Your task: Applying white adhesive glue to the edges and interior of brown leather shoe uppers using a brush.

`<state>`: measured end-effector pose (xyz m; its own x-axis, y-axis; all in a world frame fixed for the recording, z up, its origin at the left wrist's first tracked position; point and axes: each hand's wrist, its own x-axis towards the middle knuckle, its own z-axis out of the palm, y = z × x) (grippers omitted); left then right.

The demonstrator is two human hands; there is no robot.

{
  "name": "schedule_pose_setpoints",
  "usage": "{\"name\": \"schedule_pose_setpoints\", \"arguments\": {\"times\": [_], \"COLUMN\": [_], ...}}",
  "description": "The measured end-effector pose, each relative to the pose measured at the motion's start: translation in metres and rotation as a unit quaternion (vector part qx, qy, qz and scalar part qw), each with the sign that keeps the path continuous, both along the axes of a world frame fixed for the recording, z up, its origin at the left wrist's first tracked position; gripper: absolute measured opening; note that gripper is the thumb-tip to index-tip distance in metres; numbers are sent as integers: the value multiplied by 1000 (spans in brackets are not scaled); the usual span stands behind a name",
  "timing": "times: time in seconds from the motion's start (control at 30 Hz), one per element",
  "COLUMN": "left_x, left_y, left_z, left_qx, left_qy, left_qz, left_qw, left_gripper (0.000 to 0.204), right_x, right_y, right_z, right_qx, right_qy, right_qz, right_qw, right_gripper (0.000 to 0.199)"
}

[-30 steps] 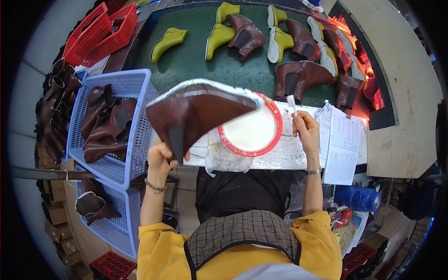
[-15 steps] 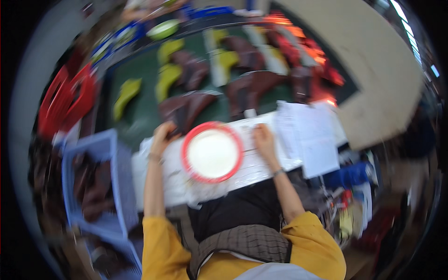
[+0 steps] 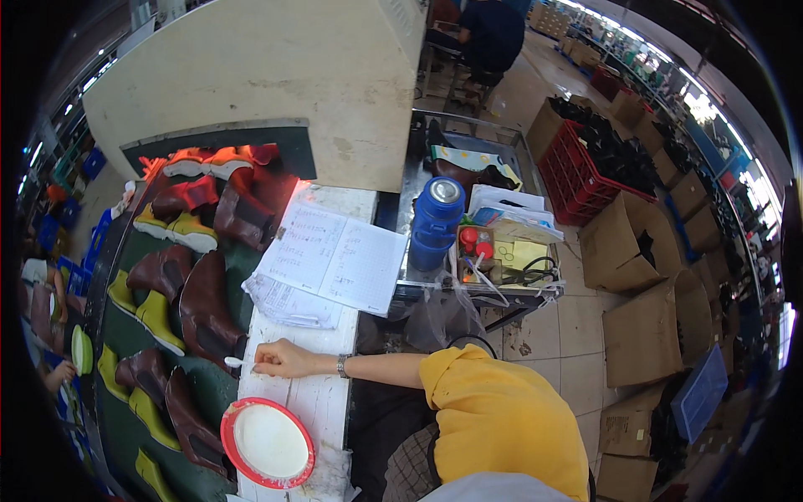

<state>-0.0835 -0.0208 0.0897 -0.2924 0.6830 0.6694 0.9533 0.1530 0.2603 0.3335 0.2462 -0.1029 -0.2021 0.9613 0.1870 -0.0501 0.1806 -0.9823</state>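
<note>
My right hand is closed over the white ledge, wearing a bracelet or watch at the wrist. From its fingers a small tool with a rounded white end points left toward the belt; its exact kind is unclear. Just nearer lies a red-rimmed bowl of white liquid. Along the green belt are brown ankle boots, the closest one's toe end near the tool, and yellow-green soles. My left hand is out of the picture.
Open notebook pages lie on the ledge. Red light glows at the opening of a cream machine. A metal trolley holds a blue flask and scissors. Cardboard boxes stand right; another person's hand shows at left.
My view has swung right, bringing the trolley and boxes in and the blue crate out. My left hand has left the picture. My right hand stays over the ledge.
</note>
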Motion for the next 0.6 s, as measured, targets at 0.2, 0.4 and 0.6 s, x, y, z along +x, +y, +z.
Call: {"name": "schedule_pose_setpoints", "arguments": {"times": [0.2, 0.4, 0.6], "left_x": [2, 19, 31], "left_y": [30, 70, 87], "left_z": [-2, -11, -12], "left_qx": [-31, -65, -102], "left_qy": [-78, -158, -226], "left_qz": [-97, -206, -287], "left_qw": [992, 963, 925], "left_gripper": [29, 30, 30], "right_x": [-12, -12, -13], "right_y": [6, 6, 3], "right_z": [-2, -4, -3], "right_qx": [56, 72, 85], "right_qy": [-26, -20, -18], "right_qz": [-18, -23, -37], "right_qw": [998, 997, 996], "right_gripper": [26, 25, 26]}}
